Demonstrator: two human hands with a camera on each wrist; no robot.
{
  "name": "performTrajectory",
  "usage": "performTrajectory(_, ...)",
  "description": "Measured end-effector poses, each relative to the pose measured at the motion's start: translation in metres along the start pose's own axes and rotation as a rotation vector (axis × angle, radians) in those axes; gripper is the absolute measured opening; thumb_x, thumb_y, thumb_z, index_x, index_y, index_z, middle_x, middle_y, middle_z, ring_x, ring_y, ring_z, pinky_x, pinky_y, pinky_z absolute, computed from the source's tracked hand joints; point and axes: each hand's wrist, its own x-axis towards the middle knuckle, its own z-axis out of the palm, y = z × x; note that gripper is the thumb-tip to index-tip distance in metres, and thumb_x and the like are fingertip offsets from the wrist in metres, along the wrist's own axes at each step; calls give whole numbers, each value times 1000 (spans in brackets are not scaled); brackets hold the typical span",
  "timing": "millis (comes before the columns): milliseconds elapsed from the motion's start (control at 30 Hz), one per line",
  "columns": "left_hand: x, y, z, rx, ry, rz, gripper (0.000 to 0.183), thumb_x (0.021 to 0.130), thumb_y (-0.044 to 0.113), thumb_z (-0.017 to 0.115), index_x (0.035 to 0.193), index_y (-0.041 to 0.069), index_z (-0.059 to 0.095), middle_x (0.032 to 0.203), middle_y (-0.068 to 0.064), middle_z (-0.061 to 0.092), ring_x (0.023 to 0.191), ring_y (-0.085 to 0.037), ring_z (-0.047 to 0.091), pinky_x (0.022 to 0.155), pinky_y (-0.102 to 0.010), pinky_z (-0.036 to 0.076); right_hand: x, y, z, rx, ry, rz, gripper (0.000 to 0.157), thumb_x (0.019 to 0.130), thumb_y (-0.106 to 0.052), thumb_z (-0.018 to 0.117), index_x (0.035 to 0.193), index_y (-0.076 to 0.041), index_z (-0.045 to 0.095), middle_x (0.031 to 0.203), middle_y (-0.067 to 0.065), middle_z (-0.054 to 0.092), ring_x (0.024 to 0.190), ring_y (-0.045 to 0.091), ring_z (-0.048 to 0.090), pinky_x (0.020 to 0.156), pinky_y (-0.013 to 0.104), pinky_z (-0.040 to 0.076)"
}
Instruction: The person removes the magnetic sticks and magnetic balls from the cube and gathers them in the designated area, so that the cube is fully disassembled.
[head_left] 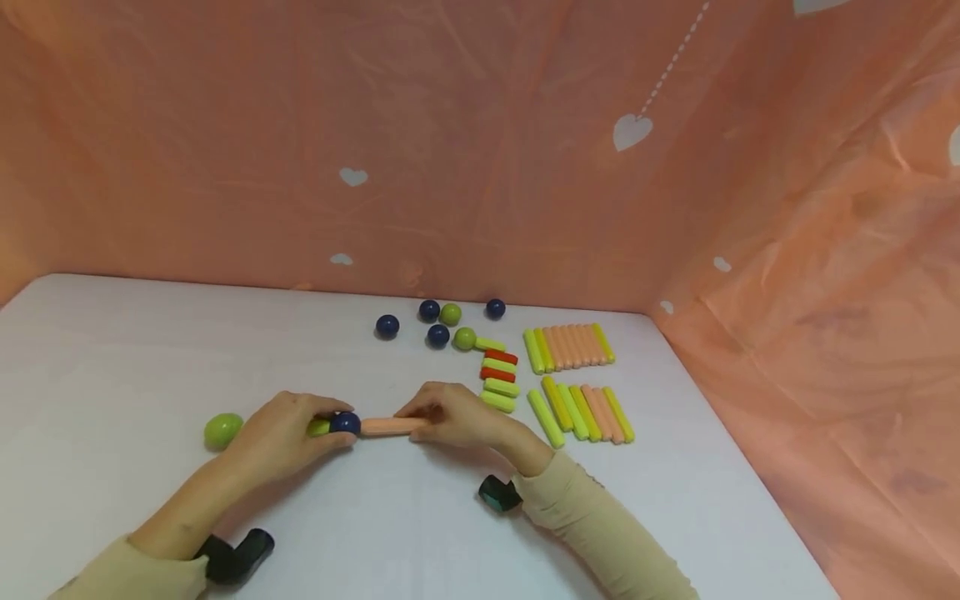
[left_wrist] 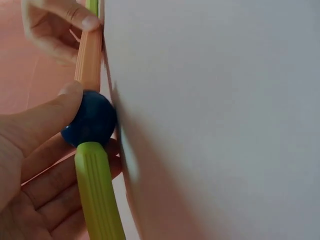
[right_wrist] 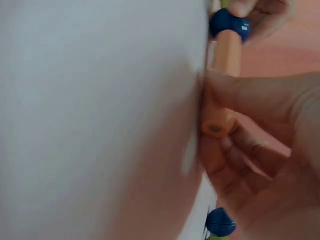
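Note:
My left hand pinches a dark blue ball between thumb and fingers. A ribbed yellow-green rod meets the ball on its left side and passes along my left palm. On the ball's other side, a peach rod butts against it in line. My right hand grips this peach rod near its far end, thumb on one side and fingers on the other. The rod's round end with a small dark spot shows in the right wrist view. A green ball lies just left of my left hand.
Several blue balls and green balls lie at the back of the white table. Short red and green rods are stacked in a column right of centre. Two rows of longer rods lie farther right. An orange curtain borders the table.

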Motion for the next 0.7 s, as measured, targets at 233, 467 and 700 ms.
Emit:
performTrajectory(233, 5, 0, 0, -1, 10, 2, 36, 79, 29, 78, 106, 6, 73, 99, -14, 72, 95, -32, 65, 80, -51, 52, -18, 5, -5, -67, 47, -7, 26, 87, -13, 71, 113, -8, 71, 98, 4, 69, 87, 11, 57, 79, 17, 46)
performTrajectory(467, 2, -4, 0, -12, -15, 12, 39, 79, 31, 78, 108, 6, 70, 101, -12, 71, 94, -30, 65, 83, -52, 52, -44, 12, -7, 53, 177, 103, 25, 87, -13, 70, 112, -9, 70, 102, 3, 68, 90, 13, 59, 83, 22, 50)
performTrajectory(700, 4, -9, 2, -31, -64, 53, 50, 79, 30, 78, 118, 3, 63, 108, -14, 67, 102, -35, 61, 89, -54, 49, -67, 26, -16, 224, 368, 256, 23, 87, -15, 69, 108, -6, 69, 96, 6, 69, 83, 14, 59, 75, 26, 51)
